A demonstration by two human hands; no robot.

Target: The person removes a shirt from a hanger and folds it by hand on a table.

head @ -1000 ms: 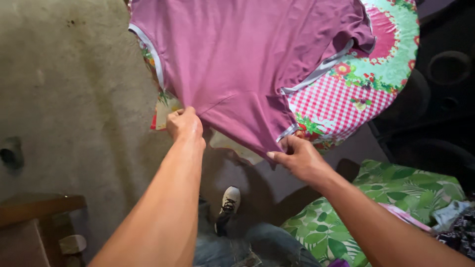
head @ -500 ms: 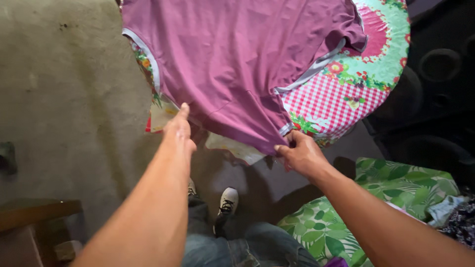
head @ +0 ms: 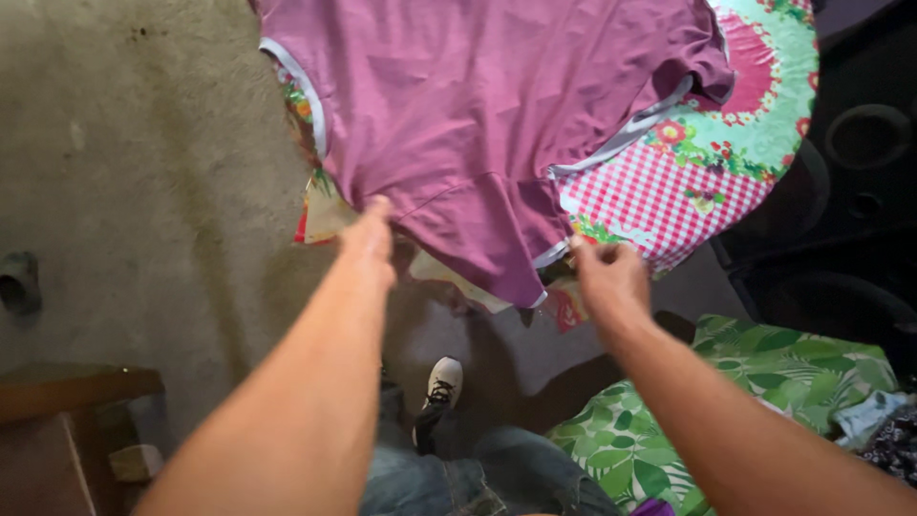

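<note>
A purple shirt with grey trim lies spread over a round table covered by a floral and red-checked cloth. My left hand pinches the shirt's lower hem at the table's near-left edge. At the hem's right corner, beside the grey trim, my right hand grips the fabric. Both forearms reach up from the bottom of the view.
A concrete floor spreads to the left. A wooden piece of furniture sits bottom left. A green leaf-print cushion lies bottom right, dark speakers stand at the right. My jeans and a sneaker show below.
Both hands have shifted along the hem, the left slightly right and the right slightly down. The shirt lies a little flatter on the table.
</note>
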